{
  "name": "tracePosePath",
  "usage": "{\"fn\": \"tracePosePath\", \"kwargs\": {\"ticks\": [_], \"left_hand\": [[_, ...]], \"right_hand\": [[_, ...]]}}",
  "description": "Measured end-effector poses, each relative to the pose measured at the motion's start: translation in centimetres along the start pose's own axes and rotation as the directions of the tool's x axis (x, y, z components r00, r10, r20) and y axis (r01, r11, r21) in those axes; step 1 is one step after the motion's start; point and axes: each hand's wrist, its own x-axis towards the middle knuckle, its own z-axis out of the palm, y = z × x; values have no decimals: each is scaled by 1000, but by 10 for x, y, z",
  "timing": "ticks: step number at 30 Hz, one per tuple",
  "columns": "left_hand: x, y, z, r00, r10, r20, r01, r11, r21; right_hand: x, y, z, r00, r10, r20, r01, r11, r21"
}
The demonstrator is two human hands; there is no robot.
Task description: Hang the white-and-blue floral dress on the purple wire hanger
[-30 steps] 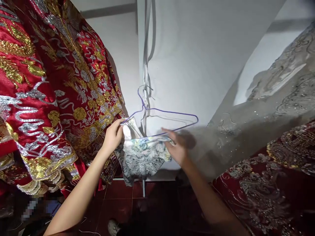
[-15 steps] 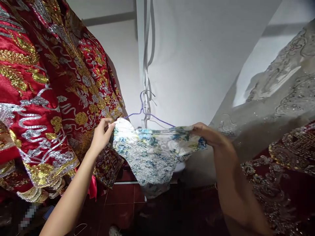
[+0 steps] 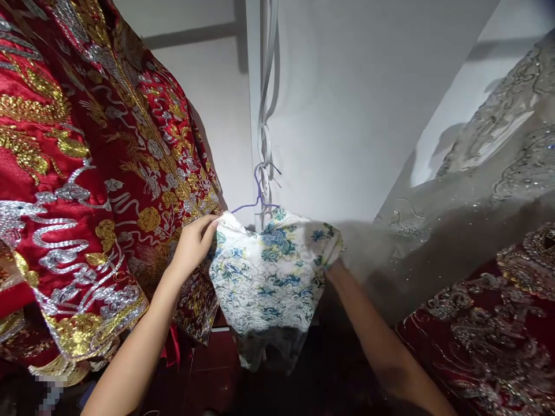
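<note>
A short-sleeved white floral top (image 3: 271, 277), printed in blue, green and yellow, hangs on a thin purple hanger (image 3: 259, 196). My left hand (image 3: 197, 241) pinches the top's left shoulder near the hanger's arm. On the other side my right hand (image 3: 335, 270) is at the right sleeve, mostly behind the cloth, with its fingers hidden. The hanger's hook goes through a loop of a twisted pale strap (image 3: 265, 141). Both the right shoulder and the right arm of the hanger lie under the fabric. The top's lower edge falls in shadow.
A red jacket (image 3: 158, 156) with gold and silver embroidery hangs close on the left. To the right are a sheer beaded pale garment (image 3: 433, 225) and a dark red beaded garment (image 3: 485, 335). A white wall (image 3: 338, 115) stands behind the strap.
The right side of the top has risen to cover the hanger's right arm. My right hand has moved left and down, from the top's edge to beneath the sleeve. My left hand keeps its pinch.
</note>
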Motion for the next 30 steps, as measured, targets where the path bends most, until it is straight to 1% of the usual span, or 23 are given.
{"fn": "tracePosePath", "kwargs": {"ticks": [3, 5, 7, 9, 10, 11, 12, 13, 14, 15, 16, 17, 18, 19, 20, 21, 22, 23, 24, 25, 26, 28, 30], "left_hand": [[0, 2, -2, 999, -27, -46, 28, 1000, 11], [6, 8, 2, 996, -24, -86, 23, 1000, -17], [17, 16, 10, 992, -3, -130, -1, 999, -34], [30, 23, 19, 988, 27, -153, -32, 999, -29], [35, 26, 24, 987, 39, -158, -44, 999, -29], [38, 28, 28, 986, 48, -162, -54, 998, -34], [39, 30, 32, 985, 56, -164, -64, 997, -42], [37, 32, 36, 984, 66, -165, -75, 996, -50], [33, 34, 39, 983, 78, -164, -88, 995, -53], [26, 36, 42, 983, 89, -159, -98, 994, -55], [18, 39, 45, 984, 98, -146, -108, 992, -62], [9, 42, 48, 987, 106, -121, -116, 989, -87], [1, 46, 51, 990, 115, -77, -125, 983, -134], [-8, 50, 53, 991, 135, -15, -135, 971, -196], [-15, 55, 55, 985, 166, 54, -147, 953, -264], [-20, 61, 58, 972, 204, 119, -155, 931, -330], [-24, 67, 61, 955, 242, 170, -160, 908, -387], [-27, 74, 64, 943, 268, 195, -162, 886, -434], [-29, 81, 68, 942, 278, 190, -160, 867, -472], [-30, 88, 72, 948, 270, 169, -151, 849, -507], [-29, 94, 76, 958, 248, 143, -134, 830, -542], [-27, 105, 84, 977, 184, 107, -82, 789, -609], [-22, 109, 86, 983, 125, 136, -8, 762, -648]], "right_hand": [[6, -1, -18, 999, 44, 9, -44, 967, 252], [12, -14, -25, 998, 59, 19, -62, 931, 359], [16, -35, -25, 998, 62, 30, -68, 931, 358], [15, -56, -18, 996, 50, 79, -73, 942, 326], [13, -65, -15, 990, 33, 134, -75, 944, 322], [8, -71, -11, 975, 1, 221, -74, 943, 324], [2, -75, -9, 935, -42, 353, -79, 943, 322], [-4, -75, -7, 863, -85, 498, -83, 948, 306], [-9, -73, -7, 778, -116, 618, -76, 958, 276], [-14, -68, -6, 708, -126, 695, -52, 972, 229], [-18, -61, -6, 684, -112, 720, -12, 986, 164], [-21, -53, -5, 712, -84, 697, 43, 996, 77], [-22, -45, -4, 773, -67, 631, 108, 994, -26], [-24, -37, -1, 830, -78, 552, 177, 976, -129], [-25, -29, 4, 860, -109, 499, 248, 943, -221], [-27, -23, 9, 863, -153, 481, 322, 901, -292], [-29, -19, 16, 844, -203, 497, 401, 854, -331], [-32, -15, 23, 811, -255, 527, 476, 810, -342], [-35, -13, 30, 778, -304, 550, 540, 770, -339], [-38, -12, 36, 756, -350, 553, 588, 735, -338], [-40, -12, 40, 751, -397, 528, 617, 706, -346], [-41, -14, 41, 769, -484, 417, 631, 681, -372], [-36, -19, 32, 775, -527, 348, 629, 691, -355]]}}
